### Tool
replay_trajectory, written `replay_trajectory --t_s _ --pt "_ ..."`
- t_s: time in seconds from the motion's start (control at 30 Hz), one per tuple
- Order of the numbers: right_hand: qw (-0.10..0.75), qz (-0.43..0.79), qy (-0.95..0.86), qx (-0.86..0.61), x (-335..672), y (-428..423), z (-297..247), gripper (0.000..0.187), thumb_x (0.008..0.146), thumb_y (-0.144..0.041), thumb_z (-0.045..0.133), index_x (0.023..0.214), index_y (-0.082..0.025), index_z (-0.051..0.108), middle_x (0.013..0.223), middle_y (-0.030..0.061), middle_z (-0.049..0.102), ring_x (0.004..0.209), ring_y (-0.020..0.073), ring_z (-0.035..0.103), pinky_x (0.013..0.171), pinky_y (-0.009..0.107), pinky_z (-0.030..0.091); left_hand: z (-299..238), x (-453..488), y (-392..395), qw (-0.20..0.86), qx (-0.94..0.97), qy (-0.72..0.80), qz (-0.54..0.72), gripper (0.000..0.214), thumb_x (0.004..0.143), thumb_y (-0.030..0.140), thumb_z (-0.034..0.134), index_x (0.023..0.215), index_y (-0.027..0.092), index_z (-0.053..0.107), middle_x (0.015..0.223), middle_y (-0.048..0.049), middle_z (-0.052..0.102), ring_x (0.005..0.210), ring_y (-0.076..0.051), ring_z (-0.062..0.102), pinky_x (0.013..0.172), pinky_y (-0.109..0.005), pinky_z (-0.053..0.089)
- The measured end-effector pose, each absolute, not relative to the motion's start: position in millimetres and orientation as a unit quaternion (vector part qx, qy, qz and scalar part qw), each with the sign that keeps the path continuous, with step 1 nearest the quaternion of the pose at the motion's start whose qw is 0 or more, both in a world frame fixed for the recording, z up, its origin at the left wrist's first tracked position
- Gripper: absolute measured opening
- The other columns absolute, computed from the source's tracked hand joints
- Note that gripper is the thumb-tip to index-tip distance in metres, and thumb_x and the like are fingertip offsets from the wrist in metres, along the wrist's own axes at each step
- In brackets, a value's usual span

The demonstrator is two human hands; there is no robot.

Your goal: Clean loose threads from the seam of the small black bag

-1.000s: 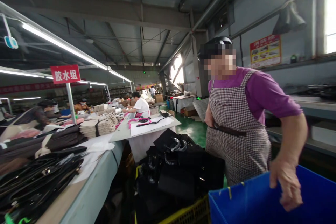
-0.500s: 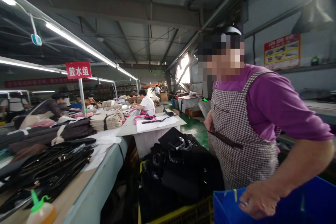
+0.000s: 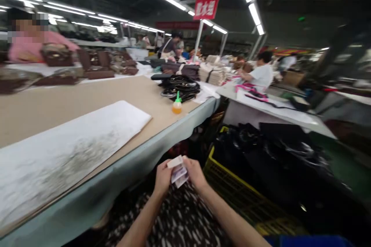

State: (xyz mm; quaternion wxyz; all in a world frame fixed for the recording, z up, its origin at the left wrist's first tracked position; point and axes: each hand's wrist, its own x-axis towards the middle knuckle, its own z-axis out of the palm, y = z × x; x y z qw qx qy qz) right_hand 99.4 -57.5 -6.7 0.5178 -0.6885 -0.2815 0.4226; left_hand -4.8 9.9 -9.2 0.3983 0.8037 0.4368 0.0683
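Both my hands are low in front of me, below the table edge, over my dark patterned lap. My left hand (image 3: pixel 162 179) and my right hand (image 3: pixel 195 172) are closed together on a small white and pale pink packet (image 3: pixel 177 171) held between their fingertips. The long work table (image 3: pixel 121 150) with a tan top lies just beyond them, to the left. On it rests a large white sheet (image 3: pixel 66 146) smudged with grey.
A small orange glue bottle with a green nozzle (image 3: pixel 176 105) stands near the table's edge, beside a heap of black straps (image 3: pixel 181 87). A yellow crate (image 3: pixel 232 189) of black bags sits on the floor at my right. Other workers sit along the tables behind.
The view has swung left and down, from a person in a purple shirt at a blue bin to my table. My hands have come into view holding the packet.
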Motion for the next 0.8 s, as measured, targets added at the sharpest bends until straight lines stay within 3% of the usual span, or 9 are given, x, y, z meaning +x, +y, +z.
replay_trajectory --t_s 0.07,0.17,0.33,0.47,0.6,0.7,0.8 --pt "0.55 0.471 -0.243 -0.645 95 -47 -7 0.059 0.077 -0.066 0.031 0.072 -0.011 0.051 0.057 -0.0002 0.046 0.046 0.0036 0.038 0.044 0.018 0.027 -24 -8 27 0.578 0.658 0.444 0.19 0.044 0.083 0.043 0.034 0.081 0.009 0.061 0.061 -0.0023 0.059 0.048 -0.009 0.05 0.055 -0.022 0.046" --pt "0.557 0.553 -0.222 -0.579 100 -48 0 0.055 0.073 -0.065 0.041 0.083 -0.012 0.053 0.065 0.0013 0.051 0.051 0.0049 0.044 0.047 0.018 0.028 -31 -3 35 0.739 0.476 0.372 0.298 0.04 0.075 0.047 0.048 0.078 0.009 0.056 0.061 -0.0035 0.056 0.05 -0.011 0.049 0.049 -0.021 0.041" --pt "0.532 0.485 -0.253 -0.647 110 -56 4 0.04 0.057 -0.046 0.067 0.064 -0.011 0.05 0.053 -0.0023 0.047 0.046 0.0049 0.04 0.046 0.019 0.027 -21 6 24 0.689 0.568 0.345 0.29 0.04 0.077 0.049 0.044 0.075 0.011 0.055 0.063 -0.0022 0.052 0.055 -0.01 0.043 0.051 -0.02 0.036" --pt "0.542 0.432 -0.236 -0.681 118 -62 2 0.039 0.058 -0.043 0.067 0.055 -0.011 0.044 0.042 -0.0046 0.039 0.04 0.0025 0.031 0.042 0.02 0.017 -17 15 18 0.683 0.573 0.349 0.289 0.043 0.078 0.053 0.041 0.075 0.012 0.054 0.066 -0.002 0.053 0.058 -0.011 0.046 0.054 -0.021 0.037" --pt "0.564 0.405 -0.219 -0.686 127 -75 5 0.044 0.06 -0.048 0.064 0.054 -0.012 0.039 0.042 -0.0062 0.034 0.04 0.0017 0.027 0.042 0.019 0.015 -14 31 7 0.715 0.537 0.349 0.281 0.041 0.073 0.052 0.049 0.075 0.011 0.056 0.063 -0.0028 0.055 0.056 -0.012 0.048 0.052 -0.022 0.038" --pt "0.587 0.466 -0.223 -0.624 131 -86 4 0.039 0.061 -0.045 0.065 0.067 -0.01 0.052 0.052 -0.0025 0.046 0.045 0.0031 0.036 0.047 0.019 0.026 -5 44 1 0.691 0.569 0.348 0.28 0.045 0.075 0.053 0.045 0.072 0.01 0.058 0.062 -0.0041 0.056 0.055 -0.013 0.048 0.052 -0.023 0.038" --pt "0.618 0.543 -0.211 -0.528 134 -96 -2 0.035 0.061 -0.035 0.069 0.079 -0.008 0.058 0.067 0.0034 0.056 0.056 0.007 0.048 0.059 0.022 0.037 6 58 5 0.664 0.597 0.335 0.3 0.046 0.078 0.052 0.041 0.078 0.011 0.062 0.071 -0.0066 0.061 0.066 -0.016 0.053 0.063 -0.025 0.042"
